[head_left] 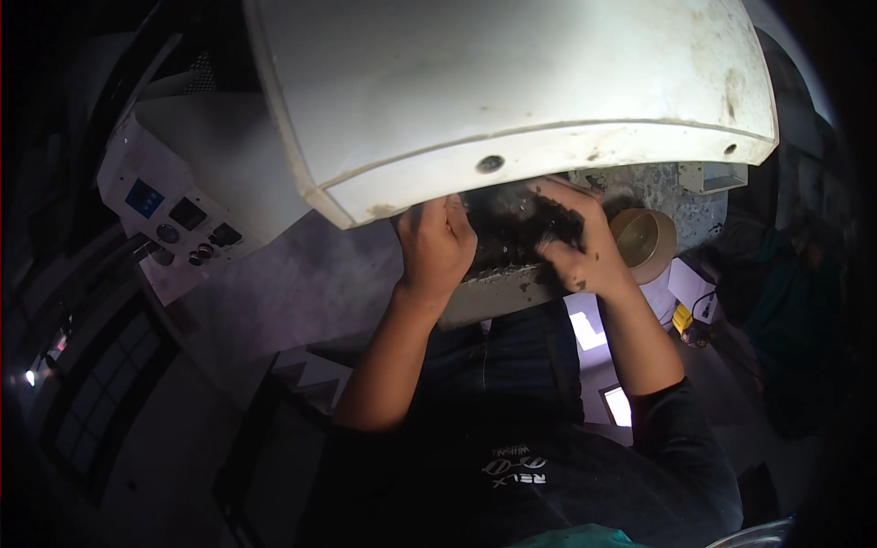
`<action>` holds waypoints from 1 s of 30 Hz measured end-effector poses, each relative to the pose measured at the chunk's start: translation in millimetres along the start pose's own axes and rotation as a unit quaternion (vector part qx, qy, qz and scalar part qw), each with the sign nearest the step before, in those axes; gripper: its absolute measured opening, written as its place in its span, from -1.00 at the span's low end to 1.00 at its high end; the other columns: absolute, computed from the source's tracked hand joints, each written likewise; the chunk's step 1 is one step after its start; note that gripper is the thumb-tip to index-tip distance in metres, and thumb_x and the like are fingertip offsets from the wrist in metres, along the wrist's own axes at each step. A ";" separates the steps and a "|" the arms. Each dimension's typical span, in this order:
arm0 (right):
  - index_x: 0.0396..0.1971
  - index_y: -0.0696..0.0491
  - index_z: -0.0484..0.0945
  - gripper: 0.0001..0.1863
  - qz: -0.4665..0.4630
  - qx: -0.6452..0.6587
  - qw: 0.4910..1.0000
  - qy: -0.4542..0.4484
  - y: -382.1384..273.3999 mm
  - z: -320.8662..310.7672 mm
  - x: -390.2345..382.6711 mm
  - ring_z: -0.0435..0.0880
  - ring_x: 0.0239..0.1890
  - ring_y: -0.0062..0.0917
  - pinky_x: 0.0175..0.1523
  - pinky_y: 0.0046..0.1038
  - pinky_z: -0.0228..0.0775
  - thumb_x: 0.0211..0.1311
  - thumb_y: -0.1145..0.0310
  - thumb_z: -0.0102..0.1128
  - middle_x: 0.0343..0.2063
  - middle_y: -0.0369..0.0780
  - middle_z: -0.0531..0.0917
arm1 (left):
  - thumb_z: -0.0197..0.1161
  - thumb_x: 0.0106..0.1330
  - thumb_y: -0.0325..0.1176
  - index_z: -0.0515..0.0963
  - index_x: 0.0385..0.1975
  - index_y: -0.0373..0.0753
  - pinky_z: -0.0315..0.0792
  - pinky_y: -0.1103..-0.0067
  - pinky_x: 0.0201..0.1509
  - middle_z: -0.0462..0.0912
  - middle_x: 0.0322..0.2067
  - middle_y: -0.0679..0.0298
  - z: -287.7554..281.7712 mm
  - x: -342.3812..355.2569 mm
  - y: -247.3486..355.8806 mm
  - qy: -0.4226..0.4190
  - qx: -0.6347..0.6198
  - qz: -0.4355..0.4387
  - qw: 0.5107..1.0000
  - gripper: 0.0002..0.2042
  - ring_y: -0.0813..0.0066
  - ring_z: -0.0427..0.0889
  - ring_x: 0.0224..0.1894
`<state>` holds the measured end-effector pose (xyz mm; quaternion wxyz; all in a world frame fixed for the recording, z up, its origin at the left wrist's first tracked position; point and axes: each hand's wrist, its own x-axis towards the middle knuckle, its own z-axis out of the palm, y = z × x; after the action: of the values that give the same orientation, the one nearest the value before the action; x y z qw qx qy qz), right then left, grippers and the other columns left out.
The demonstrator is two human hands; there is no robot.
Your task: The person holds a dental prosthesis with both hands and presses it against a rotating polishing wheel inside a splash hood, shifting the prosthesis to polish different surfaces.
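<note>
Both hands work under the front lip of a large white housing (512,82). My left hand (438,245) is closed, its fingers curled under the lip; whatever it grips is hidden. My right hand (589,245) has dark smears, with its fingers curved and its thumb bent inward around something dark that I cannot make out. Between the hands lies a dark, wet-looking area (507,228) above a worn grey ledge (498,294). A round tan bowl-like container (642,239) stands just right of my right hand.
On the left is a white control box (174,215) with a small display, a dark socket and knobs. A small pale box (713,176) sits at the right on a stained grey surface. Lower right is a yellow object (682,318) near a cable. Dark trousers (498,361) show below the ledge.
</note>
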<state>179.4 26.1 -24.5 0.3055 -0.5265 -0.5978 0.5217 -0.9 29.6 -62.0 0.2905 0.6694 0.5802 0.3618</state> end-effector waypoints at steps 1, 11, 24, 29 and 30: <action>-0.21 0.29 0.46 -0.51 -0.065 -0.029 0.997 0.029 2.6 -0.8 0.8 0.56 -0.12 -0.20 0.00 -0.40 0.35 -0.32 0.47 0.17 -0.28 0.10 0.56 | 0.01 0.15 -0.67 0.40 -0.30 -0.44 0.43 0.56 -0.40 0.52 -0.44 0.04 3.2 -0.5 -1.1 -0.006 -0.010 -0.012 1.000 -0.87 0.27 0.57 -0.46; -0.27 0.32 0.49 -0.64 0.032 0.035 0.989 0.138 9.3 22.6 25.4 0.57 -0.27 -0.48 -0.09 -0.56 0.34 -0.21 0.61 0.05 -0.37 -0.04 0.60 | -0.06 0.20 -0.69 0.33 -0.24 -0.50 0.43 0.73 -0.44 0.49 -0.39 0.13 22.6 4.7 -11.4 0.050 -0.103 -0.063 0.991 -0.85 0.60 0.53 -0.44; -0.37 0.28 0.49 -0.77 -0.050 -0.123 0.961 0.242 38.1 36.8 47.2 0.57 -0.28 -0.26 -0.11 -0.44 0.33 -0.15 0.61 0.05 -0.41 -0.02 0.59 | -0.05 0.02 -0.79 0.41 -0.46 -0.48 0.42 0.66 -0.51 0.54 -0.55 0.15 32.9 22.6 -14.7 0.055 -0.111 -0.077 0.989 -0.86 0.46 0.59 -0.52; -0.15 0.34 0.38 -0.59 0.108 -0.202 0.973 0.027 37.9 17.6 26.4 0.46 -0.07 -0.09 0.02 -0.36 0.29 -0.08 0.52 0.09 -0.12 0.14 0.44 | -0.03 0.07 -0.75 0.41 -0.40 -0.50 0.35 0.69 -0.56 0.55 -0.53 0.09 8.3 11.2 -4.1 0.069 -0.041 -0.016 0.997 -0.88 0.48 0.59 -0.56; -0.07 0.36 0.32 -0.52 0.136 -0.325 0.935 -0.037 46.5 19.9 24.4 0.41 -0.01 -0.03 0.07 -0.32 0.27 -0.02 0.45 0.08 -0.03 0.20 0.36 | -0.02 0.10 -0.73 0.41 -0.35 -0.50 0.34 0.70 -0.58 0.55 -0.52 0.09 4.6 6.4 -8.6 0.063 -0.030 -0.035 0.997 -0.87 0.51 0.58 -0.56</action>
<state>169.3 38.6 -78.3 0.0220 -0.6540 -0.6679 0.3547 -1.6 37.4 -70.6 0.2862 0.6154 0.6091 0.4103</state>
